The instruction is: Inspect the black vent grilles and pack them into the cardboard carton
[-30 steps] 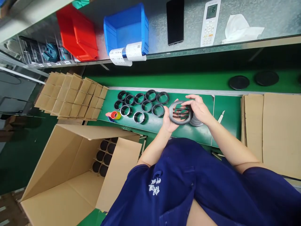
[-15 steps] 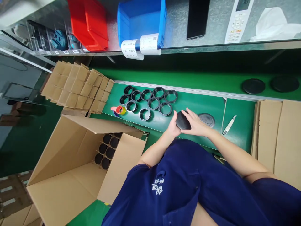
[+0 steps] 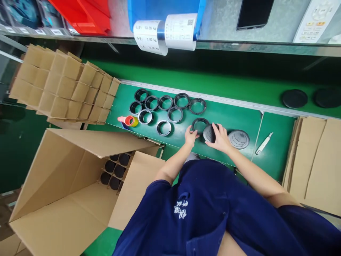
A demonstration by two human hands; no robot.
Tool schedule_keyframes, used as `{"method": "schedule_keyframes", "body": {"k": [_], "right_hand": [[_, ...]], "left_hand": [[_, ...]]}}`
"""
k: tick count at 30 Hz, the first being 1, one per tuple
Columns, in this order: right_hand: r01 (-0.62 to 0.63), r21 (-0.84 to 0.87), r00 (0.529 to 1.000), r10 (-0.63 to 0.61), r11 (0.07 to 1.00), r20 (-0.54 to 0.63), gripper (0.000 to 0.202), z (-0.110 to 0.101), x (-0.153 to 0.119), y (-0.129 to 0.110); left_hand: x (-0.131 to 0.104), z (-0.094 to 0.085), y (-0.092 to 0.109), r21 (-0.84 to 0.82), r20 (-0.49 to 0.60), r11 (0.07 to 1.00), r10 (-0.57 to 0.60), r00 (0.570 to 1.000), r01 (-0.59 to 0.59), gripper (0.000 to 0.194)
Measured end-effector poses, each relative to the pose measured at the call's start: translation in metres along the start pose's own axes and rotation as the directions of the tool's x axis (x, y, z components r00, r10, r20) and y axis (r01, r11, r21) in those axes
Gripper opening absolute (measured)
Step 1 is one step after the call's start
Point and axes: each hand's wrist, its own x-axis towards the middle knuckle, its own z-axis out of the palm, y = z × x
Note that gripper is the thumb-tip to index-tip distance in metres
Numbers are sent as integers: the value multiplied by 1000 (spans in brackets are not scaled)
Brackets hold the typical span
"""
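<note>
My left hand pinches the near edge of a black ring, tilted just above the green bench. Beside it, my right hand is closed on a black round disc with a ridged face. Ring and disc are close together; whether they touch I cannot tell. A grey-black round lid lies on the bench right of my right hand. Several more black rings stand in loose rows to the left, near a roll of yellow and red tape.
An open carton at the left holds black round pieces in cardboard dividers. Stacked dividers stand behind it. A white-handled cutter lies right, by flat cardboard. Overhead, a shelf carries a blue bin and a phone.
My left hand has left the disc and taken the nearest black ring from the right of the group. My right hand keeps the disc. The camera view has shifted closer.
</note>
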Motion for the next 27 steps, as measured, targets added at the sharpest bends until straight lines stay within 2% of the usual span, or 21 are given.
{"method": "schedule_keyframes", "body": {"k": [3,6,9,11,16,18,20,22,24,25,26,27], "right_hand": [[8,-58,1000,-8,998,1,111,12,14,2],[-1,-122,1000,1,992,1,111,25,24,8],[5,-182,1000,-1,983,23,112,32,29,14],[17,-213,999,-9,977,40,110,30,33,13],[41,-179,992,-62,983,-111,84,27,44,-14],[44,-157,994,-60,987,-95,74,35,48,-27],[58,-128,998,-63,990,-28,70,41,57,-30],[57,-81,998,-59,995,-24,68,33,69,-11],[-56,1,983,55,998,-177,63,3,82,32],[-158,70,939,171,985,-299,63,-21,87,63],[-260,156,859,302,953,-413,65,-49,91,96],[-347,262,742,435,900,-510,74,-79,94,132]], "left_hand": [[-17,15,-24,-8,93,1000,-29,995,30,57],[-26,19,-34,-12,160,998,-66,985,69,50],[-27,9,-32,-14,192,994,-100,976,104,46],[-26,-4,-30,-7,173,994,-108,979,111,43],[-20,-36,-23,83,73,992,-99,992,93,32],[-15,-39,-17,146,50,987,-77,996,69,33],[-7,-34,-9,200,50,979,-35,998,24,41],[2,-23,-1,285,112,955,50,992,-80,53],[7,-11,1,402,235,892,118,965,-207,64],[8,-7,0,461,296,848,131,946,-262,67],[7,-3,-3,511,341,806,129,931,-298,68],[6,-2,-7,547,367,776,115,923,-314,68]]}}
